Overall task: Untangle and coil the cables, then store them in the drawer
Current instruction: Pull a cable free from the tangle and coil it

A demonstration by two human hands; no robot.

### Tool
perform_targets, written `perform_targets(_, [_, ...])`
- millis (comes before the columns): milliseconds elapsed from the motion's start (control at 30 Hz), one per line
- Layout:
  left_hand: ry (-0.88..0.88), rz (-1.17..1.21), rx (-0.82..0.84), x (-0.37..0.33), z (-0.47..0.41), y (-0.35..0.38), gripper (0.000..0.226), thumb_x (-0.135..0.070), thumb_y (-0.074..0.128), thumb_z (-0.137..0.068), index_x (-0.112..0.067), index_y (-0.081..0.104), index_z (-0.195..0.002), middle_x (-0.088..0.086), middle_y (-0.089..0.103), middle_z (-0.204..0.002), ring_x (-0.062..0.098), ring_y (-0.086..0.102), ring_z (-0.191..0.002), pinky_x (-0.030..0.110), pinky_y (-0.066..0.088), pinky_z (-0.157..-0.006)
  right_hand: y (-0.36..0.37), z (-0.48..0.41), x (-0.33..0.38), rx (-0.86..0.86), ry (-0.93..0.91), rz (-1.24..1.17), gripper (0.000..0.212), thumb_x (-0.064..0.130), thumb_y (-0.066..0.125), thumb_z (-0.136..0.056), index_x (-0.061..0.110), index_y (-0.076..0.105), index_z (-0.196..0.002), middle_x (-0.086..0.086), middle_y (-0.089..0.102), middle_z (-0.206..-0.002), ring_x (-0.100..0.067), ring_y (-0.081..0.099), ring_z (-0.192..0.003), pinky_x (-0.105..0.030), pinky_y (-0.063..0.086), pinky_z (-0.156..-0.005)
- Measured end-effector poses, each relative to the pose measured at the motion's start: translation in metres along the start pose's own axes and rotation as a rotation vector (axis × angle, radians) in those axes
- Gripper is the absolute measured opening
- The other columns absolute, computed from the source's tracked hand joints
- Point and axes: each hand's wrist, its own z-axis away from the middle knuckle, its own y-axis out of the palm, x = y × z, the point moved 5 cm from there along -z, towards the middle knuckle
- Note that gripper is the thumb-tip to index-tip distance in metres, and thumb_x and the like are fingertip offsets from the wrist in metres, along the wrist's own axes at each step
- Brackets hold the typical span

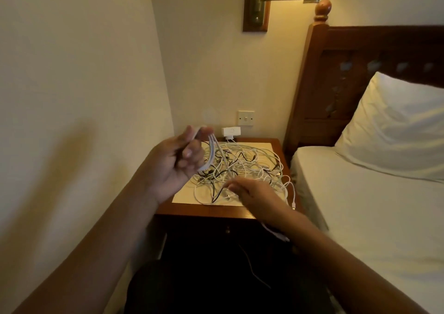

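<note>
A tangle of white and black cables (249, 164) lies spread over the top of a wooden nightstand (204, 211). My left hand (175, 167) is raised above the table's left side, fingers closed on a few loops of white cable (211, 149) that trail down into the pile. Over the front of the pile, my right hand (254, 194) pinches a white strand between its fingertips. The drawer front with a small knob (227, 229) sits in shadow below the tabletop, and it looks closed.
A white charger block (230, 132) sits at the back of the nightstand under a wall switch (246, 117). The bed with a pillow (394, 126) and wooden headboard (336, 85) is close on the right. A wall runs along the left. One cable end (293, 203) hangs off the table's right edge.
</note>
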Motion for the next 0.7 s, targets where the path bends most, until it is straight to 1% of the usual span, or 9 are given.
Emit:
perform_targets(100, [0.155,0.025,-0.157,-0.008,-0.017,0.0,0.038,-0.027,0.052,-0.098,0.002,0.061,-0.121,-0.002,0.052,-0.064,0.007,0.043,-0.051,0.02,0.041,-0.053,0.037,0.015,0.015,0.231,0.018,0.123,0.03,0.028,0.044,-0.108,0.041,0.054,-0.133,-0.001,0.067,-0.127,-0.015,0.066,-0.102,-0.039,0.057,-0.089])
perform_targets(133, [0.192,-0.062,-0.216,-0.007,-0.02,-0.003,0.035,-0.026,0.054,-0.099,0.0,0.063,-0.119,0.0,0.058,-0.067,0.009,0.048,-0.054,0.021,0.045,-0.056,0.043,0.023,0.026,0.295,0.005,0.15,0.034,0.026,0.044,-0.108,0.04,0.05,-0.137,-0.002,0.065,-0.131,-0.021,0.065,-0.11,-0.044,0.057,-0.094])
perform_targets(200, [0.252,-0.422,-0.316,-0.003,-0.022,-0.008,0.021,-0.025,0.055,-0.101,-0.01,0.066,-0.112,0.004,0.067,-0.073,0.015,0.059,-0.059,0.026,0.053,-0.063,0.039,0.035,0.052,0.348,-0.062,0.201,0.034,0.026,0.044,-0.109,0.032,0.048,-0.143,-0.002,0.062,-0.136,-0.023,0.063,-0.116,-0.045,0.055,-0.098])
perform_targets(300, [0.2,-0.969,-0.281,0.016,-0.02,-0.017,0.016,-0.019,0.052,-0.106,-0.015,0.066,-0.111,0.005,0.072,-0.074,0.018,0.067,-0.058,0.027,0.056,-0.062,0.003,0.04,0.082,0.262,-0.121,0.269,0.028,0.031,0.04,-0.111,0.022,0.058,-0.13,-0.002,0.068,-0.114,-0.017,0.065,-0.099,-0.036,0.055,-0.088])
perform_targets(400, [0.018,-1.208,-0.116,0.036,-0.013,-0.035,0.029,-0.025,0.049,-0.107,-0.002,0.066,-0.105,0.005,0.071,-0.069,0.016,0.062,-0.053,0.025,0.05,-0.057,-0.039,0.029,0.079,0.132,-0.137,0.339,0.028,0.035,0.043,-0.11,0.021,0.066,-0.119,0.002,0.069,-0.099,-0.014,0.062,-0.088,-0.032,0.052,-0.079])
perform_targets(500, [-0.117,-1.27,0.018,0.042,-0.002,-0.043,0.039,-0.039,0.046,-0.107,-0.009,0.07,-0.104,-0.003,0.061,-0.059,0.007,0.051,-0.053,0.022,0.041,-0.059,-0.066,0.022,0.05,0.018,-0.14,0.285,0.023,0.036,0.053,-0.106,0.022,0.072,-0.11,0.005,0.072,-0.095,-0.014,0.063,-0.084,-0.036,0.052,-0.076])
perform_targets(567, [-0.234,-1.214,0.116,0.044,0.009,-0.041,0.041,-0.047,0.051,-0.102,-0.012,0.071,-0.105,-0.007,0.056,-0.061,0.006,0.047,-0.058,0.021,0.038,-0.06,-0.075,0.021,0.033,-0.035,-0.173,0.262,0.019,0.032,0.058,-0.104,0.022,0.074,-0.106,0.008,0.071,-0.093,-0.01,0.064,-0.085,-0.036,0.054,-0.076])
perform_targets(633, [-0.304,-1.117,0.168,0.044,0.02,-0.037,0.042,-0.048,0.062,-0.097,-0.008,0.071,-0.106,-0.005,0.054,-0.069,0.005,0.046,-0.062,0.019,0.036,-0.059,-0.077,0.019,0.022,-0.065,-0.205,0.255,0.016,0.028,0.06,-0.102,0.021,0.074,-0.105,0.008,0.07,-0.096,-0.009,0.063,-0.089,-0.036,0.054,-0.077])
perform_targets(700, [-0.299,-0.876,0.174,0.041,0.028,-0.028,0.036,-0.039,0.061,-0.1,-0.004,0.069,-0.106,0.002,0.047,-0.068,0.009,0.042,-0.059,0.02,0.035,-0.055,-0.071,0.017,0.016,-0.103,-0.222,0.263,0.016,0.025,0.059,-0.102,0.02,0.073,-0.108,0.007,0.068,-0.103,-0.012,0.058,-0.095,-0.033,0.051,-0.08])
